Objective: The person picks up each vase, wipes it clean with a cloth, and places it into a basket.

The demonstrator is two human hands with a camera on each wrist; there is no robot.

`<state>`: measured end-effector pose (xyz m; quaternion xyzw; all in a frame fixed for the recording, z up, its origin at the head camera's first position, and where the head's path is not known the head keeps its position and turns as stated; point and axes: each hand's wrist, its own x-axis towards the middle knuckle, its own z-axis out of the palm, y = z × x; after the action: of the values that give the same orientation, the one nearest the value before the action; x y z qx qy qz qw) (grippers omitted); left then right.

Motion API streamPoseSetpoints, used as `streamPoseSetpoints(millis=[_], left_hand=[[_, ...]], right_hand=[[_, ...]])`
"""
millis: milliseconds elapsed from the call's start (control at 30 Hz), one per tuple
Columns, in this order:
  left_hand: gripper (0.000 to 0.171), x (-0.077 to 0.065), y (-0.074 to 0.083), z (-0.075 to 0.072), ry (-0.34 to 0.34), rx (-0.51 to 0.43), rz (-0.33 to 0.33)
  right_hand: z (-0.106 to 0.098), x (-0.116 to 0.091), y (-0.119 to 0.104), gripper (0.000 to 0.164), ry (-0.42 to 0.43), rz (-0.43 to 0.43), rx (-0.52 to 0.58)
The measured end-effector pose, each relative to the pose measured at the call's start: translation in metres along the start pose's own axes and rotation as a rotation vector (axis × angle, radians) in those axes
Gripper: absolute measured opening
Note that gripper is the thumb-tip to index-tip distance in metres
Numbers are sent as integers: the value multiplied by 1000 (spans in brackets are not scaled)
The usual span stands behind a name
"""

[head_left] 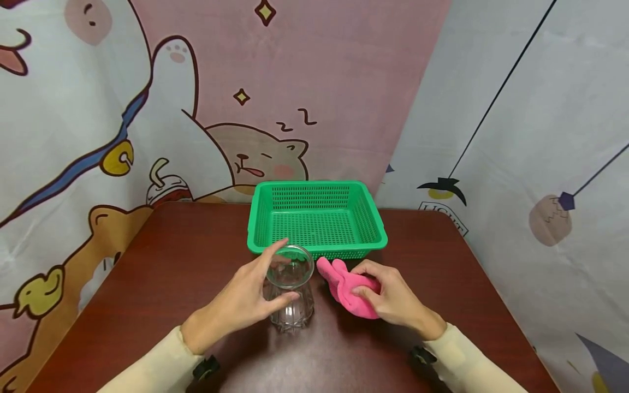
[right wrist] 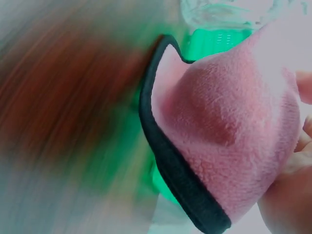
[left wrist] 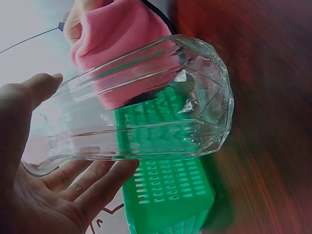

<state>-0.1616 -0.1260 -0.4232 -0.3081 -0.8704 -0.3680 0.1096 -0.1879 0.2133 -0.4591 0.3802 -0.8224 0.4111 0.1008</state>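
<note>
A clear glass vase [head_left: 293,311] with a flared rim and faceted base stands on the table, its mouth up. My left hand [head_left: 241,297] is at its upper part, the thumb in front and the fingers spread along the far side. In the left wrist view, the thumb and fingers flank the vase [left wrist: 146,107] without curling tightly; contact is hard to tell. To the right, my right hand [head_left: 393,295] grips a bunched pink cloth [head_left: 351,289]. Dark trim edges the fuzzy cloth [right wrist: 229,117] in the right wrist view.
A green perforated plastic basket [head_left: 316,250] sits at the back of the dark red-brown table [head_left: 196,245], just behind the vase and cloth. Behind the table hangs a cartoon-printed backdrop [head_left: 344,82].
</note>
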Motion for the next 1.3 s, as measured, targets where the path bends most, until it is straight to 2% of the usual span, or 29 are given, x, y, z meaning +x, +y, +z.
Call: streamPoseSetpoints(millis=[200,433,633,800,967,1067,1200,1300], left_hand=[[101,1,0,0,1,-4,-2],[102,2,0,0,-10,-11,-18],[104,2,2,0,-18,-16,-30],[104,1,2,1,-16,-30,-28],[103,1,1,2,-7,-30,-19],[103,1,1,2,-6,-37,-14],[102,1,1,1,-10,-49,6],[101,1,1,1,-17,-65,27]], right_hand=[[7,11,-20,26,44,48,94],[13,29,-54,23,93,147,275],[25,38,-61,24,129,220,407],[37,40,-61,26,126,244,475],[47,40,-62,29,129,212,487],[50,40,-63,35,143,159,461],[52,41,-67,47,160,53,362],[55,41,-66,58,165,-29,240]])
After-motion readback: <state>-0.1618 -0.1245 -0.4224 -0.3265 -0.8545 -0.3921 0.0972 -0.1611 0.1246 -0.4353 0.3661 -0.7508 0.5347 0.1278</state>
